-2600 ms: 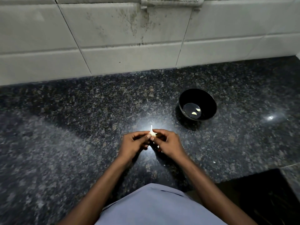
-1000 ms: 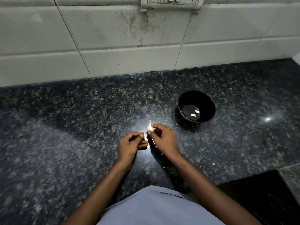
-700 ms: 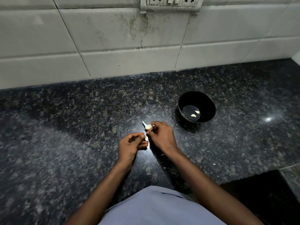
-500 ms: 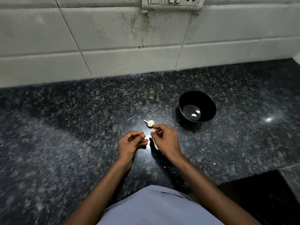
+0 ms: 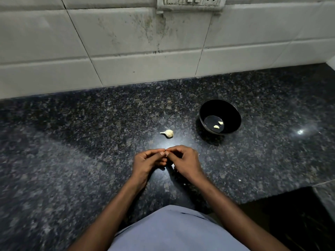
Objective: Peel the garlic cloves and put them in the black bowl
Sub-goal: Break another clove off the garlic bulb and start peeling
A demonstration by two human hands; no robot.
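Note:
The rest of a garlic bulb (image 5: pixel 168 133), white with a short stem, lies on the dark granite counter (image 5: pixel 90 142) just beyond my hands. To its right stands the black bowl (image 5: pixel 234 113) with two peeled cloves (image 5: pixel 216 126) at its bottom. My left hand (image 5: pixel 147 161) and my right hand (image 5: pixel 185 160) meet fingertip to fingertip near the counter's front. Between them they pinch a small garlic clove (image 5: pixel 166 154), mostly hidden by the fingers.
Small white peel scraps (image 5: pixel 239 180) lie on the counter to the right of my arms. The counter ends at a dark gap (image 5: pixel 290 218) at the front right. A tiled wall (image 5: pixel 145 42) with a socket panel (image 5: pixel 190 1) closes the back.
My right hand set the garlic bulb down on the counter, let go and came back to my left hand. Both hands now pinch the small clove that the left hand kept.

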